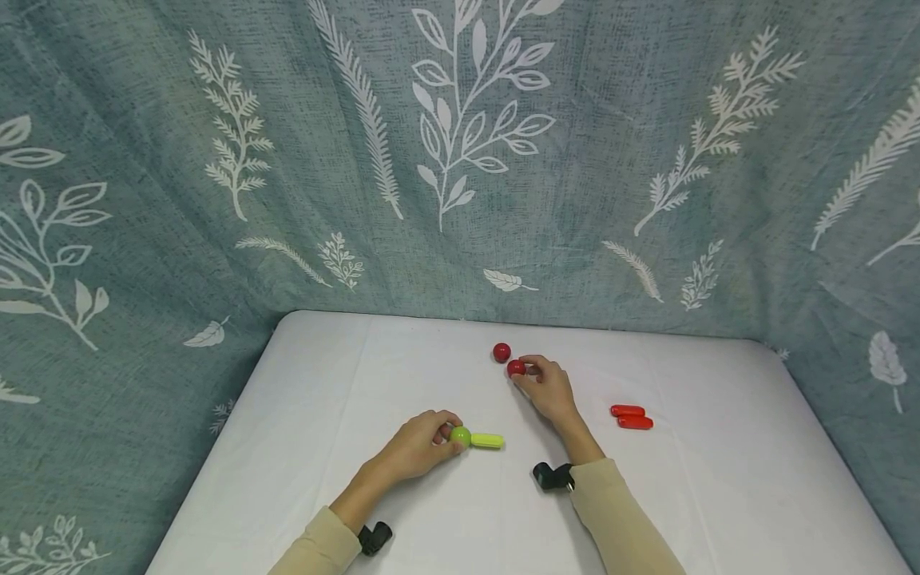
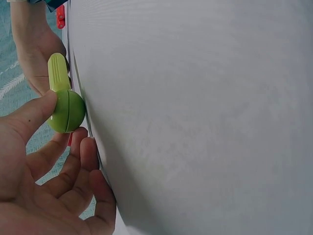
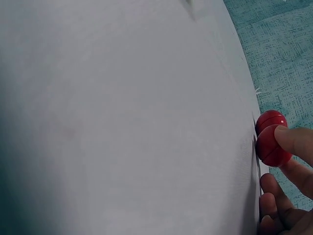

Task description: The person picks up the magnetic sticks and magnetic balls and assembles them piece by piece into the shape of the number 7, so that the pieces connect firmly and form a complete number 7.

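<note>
My left hand [image 1: 419,444] pinches a glossy green ball [image 1: 461,437] between thumb and fingers. End to end with the ball lies a ridged lime-green stick [image 1: 488,441], like a handle, pointing right; in the left wrist view the seam round the green ball [image 2: 67,111] shows, and the lime stick [image 2: 58,72] meets it. Farther back, the right hand [image 1: 552,390] holds a red ball [image 1: 516,368] with thumb and finger. Just behind is a second red ball [image 1: 501,352]. The right wrist view has the held red ball [image 3: 272,147] overlapping the other red ball [image 3: 271,118].
Two short red sticks [image 1: 632,417] lie side by side to the right of the right forearm. A white cloth [image 1: 733,479] covers the table. Behind its far edge hangs a green curtain [image 1: 575,200] with white leaf prints. Dark wrist cameras [image 1: 552,477] sit at both sleeves.
</note>
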A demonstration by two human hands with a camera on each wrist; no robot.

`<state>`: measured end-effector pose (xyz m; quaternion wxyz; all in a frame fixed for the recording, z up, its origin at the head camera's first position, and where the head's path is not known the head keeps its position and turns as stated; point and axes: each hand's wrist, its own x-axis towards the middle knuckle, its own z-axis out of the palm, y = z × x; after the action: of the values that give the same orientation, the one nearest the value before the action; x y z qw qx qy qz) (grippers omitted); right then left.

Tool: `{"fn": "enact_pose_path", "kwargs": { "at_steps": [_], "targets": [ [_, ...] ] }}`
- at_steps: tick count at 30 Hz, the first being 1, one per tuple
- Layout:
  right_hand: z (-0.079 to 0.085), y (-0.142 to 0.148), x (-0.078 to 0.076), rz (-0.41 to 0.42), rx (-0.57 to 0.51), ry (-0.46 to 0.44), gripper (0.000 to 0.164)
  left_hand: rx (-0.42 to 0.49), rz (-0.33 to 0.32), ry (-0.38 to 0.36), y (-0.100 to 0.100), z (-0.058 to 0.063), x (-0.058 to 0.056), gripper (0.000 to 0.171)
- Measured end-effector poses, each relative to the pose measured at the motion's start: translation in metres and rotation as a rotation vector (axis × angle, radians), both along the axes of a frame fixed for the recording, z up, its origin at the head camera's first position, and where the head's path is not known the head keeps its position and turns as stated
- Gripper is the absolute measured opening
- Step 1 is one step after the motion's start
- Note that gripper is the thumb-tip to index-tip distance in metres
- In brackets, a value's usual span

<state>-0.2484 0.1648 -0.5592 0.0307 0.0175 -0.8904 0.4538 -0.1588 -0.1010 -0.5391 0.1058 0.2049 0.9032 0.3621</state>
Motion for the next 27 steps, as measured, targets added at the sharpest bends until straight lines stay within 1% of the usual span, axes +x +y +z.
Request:
{"fn": "enact_pose_path", "kwargs": {
  "at_steps": [7, 14, 17, 20, 24, 27],
  "targets": [
    [-0.001, 0.002, 0.001, -0.007, -0.01, -0.017, 0.038, 0.008, -0.005, -0.001, 0.001, -0.001, 0.0, 0.031],
    [0.005, 0.004, 0.007, -0.005, -0.014, -0.033, 0.038, 0.012, -0.003, -0.008, 0.002, -0.001, -0.001, 0.031],
    [0.011, 0.005, 0.015, 0.01, -0.033, -0.039, 0.038, 0.007, -0.002, -0.009, 0.001, 0.0, -0.001, 0.031],
    [0.021, 0.005, 0.025, 0.024, -0.045, -0.031, 0.038, 0.007, -0.001, -0.013, 0.001, 0.001, -0.001, 0.031],
    [0.035, 0.005, 0.037, 0.027, -0.036, -0.003, 0.039, 0.011, -0.001, -0.012, 0.0, 0.001, -0.001, 0.031],
    [0.041, 0.006, 0.046, 0.024, -0.031, 0.01, 0.04, 0.009, -0.001, -0.009, 0.0, 0.0, 0.0, 0.032]
  ]
}}
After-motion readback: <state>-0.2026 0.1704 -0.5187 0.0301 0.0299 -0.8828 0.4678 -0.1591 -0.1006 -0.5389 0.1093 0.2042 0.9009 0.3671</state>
